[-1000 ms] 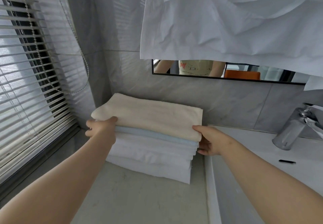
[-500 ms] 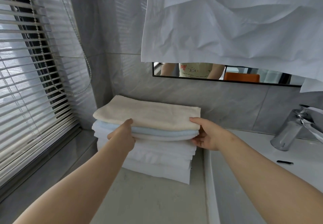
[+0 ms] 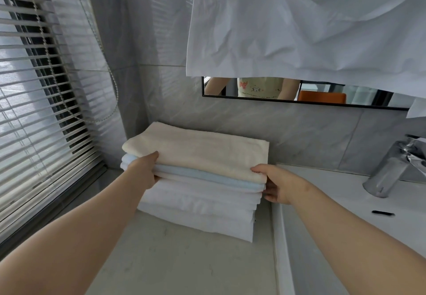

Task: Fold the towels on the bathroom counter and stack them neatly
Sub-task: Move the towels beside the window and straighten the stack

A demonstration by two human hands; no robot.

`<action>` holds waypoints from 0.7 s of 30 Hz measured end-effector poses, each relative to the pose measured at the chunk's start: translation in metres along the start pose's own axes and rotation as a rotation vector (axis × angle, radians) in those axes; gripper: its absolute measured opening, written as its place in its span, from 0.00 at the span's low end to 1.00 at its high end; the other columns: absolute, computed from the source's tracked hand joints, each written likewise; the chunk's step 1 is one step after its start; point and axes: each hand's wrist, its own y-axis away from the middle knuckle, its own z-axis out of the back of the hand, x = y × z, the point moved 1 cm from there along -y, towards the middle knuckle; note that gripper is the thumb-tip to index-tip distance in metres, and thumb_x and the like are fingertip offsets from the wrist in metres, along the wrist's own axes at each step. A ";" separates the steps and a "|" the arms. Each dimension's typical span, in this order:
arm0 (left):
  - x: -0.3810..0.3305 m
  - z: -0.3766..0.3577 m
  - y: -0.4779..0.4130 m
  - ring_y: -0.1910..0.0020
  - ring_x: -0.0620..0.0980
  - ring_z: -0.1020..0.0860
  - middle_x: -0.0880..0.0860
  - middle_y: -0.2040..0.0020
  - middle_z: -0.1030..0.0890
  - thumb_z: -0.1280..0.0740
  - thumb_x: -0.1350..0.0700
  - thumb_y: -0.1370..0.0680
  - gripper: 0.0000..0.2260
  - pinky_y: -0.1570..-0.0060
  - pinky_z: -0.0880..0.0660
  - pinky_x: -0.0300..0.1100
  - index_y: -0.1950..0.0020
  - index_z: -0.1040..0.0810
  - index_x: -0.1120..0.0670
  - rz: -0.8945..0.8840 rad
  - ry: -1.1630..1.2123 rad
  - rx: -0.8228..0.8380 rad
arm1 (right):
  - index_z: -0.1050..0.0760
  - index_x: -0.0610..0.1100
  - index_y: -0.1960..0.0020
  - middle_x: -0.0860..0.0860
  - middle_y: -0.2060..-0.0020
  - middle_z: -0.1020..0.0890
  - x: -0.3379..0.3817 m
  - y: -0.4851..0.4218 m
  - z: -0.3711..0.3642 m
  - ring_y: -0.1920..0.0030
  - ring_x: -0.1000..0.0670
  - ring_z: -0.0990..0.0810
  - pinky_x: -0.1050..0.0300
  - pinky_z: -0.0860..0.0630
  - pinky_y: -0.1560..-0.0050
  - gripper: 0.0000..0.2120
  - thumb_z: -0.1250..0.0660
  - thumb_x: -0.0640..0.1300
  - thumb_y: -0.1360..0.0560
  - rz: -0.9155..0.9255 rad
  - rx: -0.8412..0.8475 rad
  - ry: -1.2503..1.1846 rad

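Now | left hand, right hand: fingers pinch top towels | faucet right, blinds left

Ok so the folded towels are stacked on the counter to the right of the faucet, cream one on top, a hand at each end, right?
Not quite. In the head view the stack sits on the counter left of the faucet, not right. The rest holds: the cream towel is on top, with the left hand and the right hand at its ends.
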 end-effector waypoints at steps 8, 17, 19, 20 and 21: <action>0.000 0.002 -0.006 0.44 0.57 0.27 0.53 0.39 0.30 0.25 0.52 0.31 0.34 0.54 0.23 0.52 0.31 0.39 0.50 -0.078 -0.020 -0.111 | 0.25 0.42 0.56 0.46 0.60 0.23 -0.002 0.006 0.006 0.60 0.48 0.24 0.56 0.27 0.61 0.12 0.30 0.51 0.28 -0.054 0.047 0.079; 0.016 0.001 -0.006 0.35 0.57 0.34 0.54 0.31 0.38 0.30 0.45 0.28 0.33 0.38 0.30 0.55 0.29 0.40 0.54 -0.234 -0.216 -0.232 | 0.26 0.42 0.58 0.45 0.62 0.24 0.001 0.012 0.008 0.60 0.47 0.25 0.54 0.25 0.60 0.14 0.29 0.53 0.28 -0.067 0.029 0.111; 0.017 -0.001 -0.002 0.35 0.56 0.33 0.52 0.31 0.37 0.28 0.44 0.30 0.35 0.39 0.29 0.55 0.29 0.40 0.53 -0.167 -0.111 -0.233 | 0.26 0.43 0.57 0.45 0.60 0.24 0.001 0.011 0.009 0.59 0.47 0.25 0.53 0.26 0.61 0.14 0.30 0.54 0.29 -0.068 0.019 0.136; 0.016 -0.001 0.002 0.36 0.56 0.33 0.52 0.31 0.36 0.27 0.44 0.31 0.35 0.39 0.29 0.54 0.30 0.39 0.52 -0.130 -0.059 -0.228 | 0.26 0.43 0.56 0.45 0.59 0.24 0.001 0.011 0.009 0.58 0.46 0.25 0.52 0.25 0.60 0.15 0.30 0.54 0.29 -0.072 0.024 0.138; 0.016 -0.002 0.004 0.37 0.56 0.32 0.52 0.32 0.35 0.27 0.44 0.32 0.36 0.40 0.28 0.54 0.31 0.39 0.52 -0.097 -0.020 -0.214 | 0.26 0.42 0.56 0.45 0.59 0.24 0.000 0.010 0.009 0.58 0.46 0.25 0.52 0.25 0.60 0.15 0.30 0.54 0.29 -0.079 0.033 0.130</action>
